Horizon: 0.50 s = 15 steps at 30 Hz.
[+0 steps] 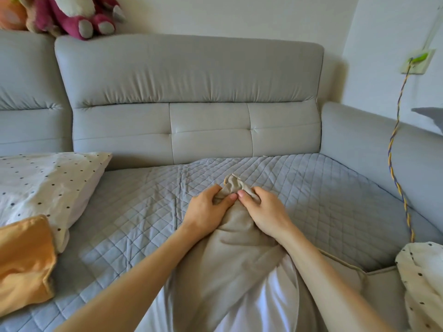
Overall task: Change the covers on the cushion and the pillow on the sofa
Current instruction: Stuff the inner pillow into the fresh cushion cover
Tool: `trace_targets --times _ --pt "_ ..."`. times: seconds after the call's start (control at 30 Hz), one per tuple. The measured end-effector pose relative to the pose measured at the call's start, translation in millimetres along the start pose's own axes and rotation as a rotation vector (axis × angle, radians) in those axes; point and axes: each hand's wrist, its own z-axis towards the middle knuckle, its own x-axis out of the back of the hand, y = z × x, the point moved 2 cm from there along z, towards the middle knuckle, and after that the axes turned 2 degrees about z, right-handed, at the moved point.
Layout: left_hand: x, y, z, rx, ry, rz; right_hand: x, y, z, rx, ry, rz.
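A grey sofa [191, 75] carries a quilted grey seat pad [323, 200]. At the centre front of the pad lies the cushion, its beige cover [235, 248] partly over a white insert [271, 307] (the white shows between the forearms). A polka-dot pillow [48, 185] rests at the left, and an orange cover [24, 259] overlaps its near corner. The left hand [206, 209] and right hand [266, 212] both have curled fingers [229, 197] that pinch the beige cover's bunched far corner.

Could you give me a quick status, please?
Gripping with left hand and right hand: beige cover, bunched corner. Beneath, white insert showing. Nothing in the way; dotted pillow apart.
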Motion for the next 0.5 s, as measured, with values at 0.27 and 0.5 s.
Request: trace_targets --times 0.27,0.5 --pt "76 -41 -14 0.169 0.051 -0.149 45 10 39 -0.180 0.326 0.150" --pt "52 -60 -53 0.375 -0.183 -0.497 59 87 54 -0.505 0.405 -0.061"
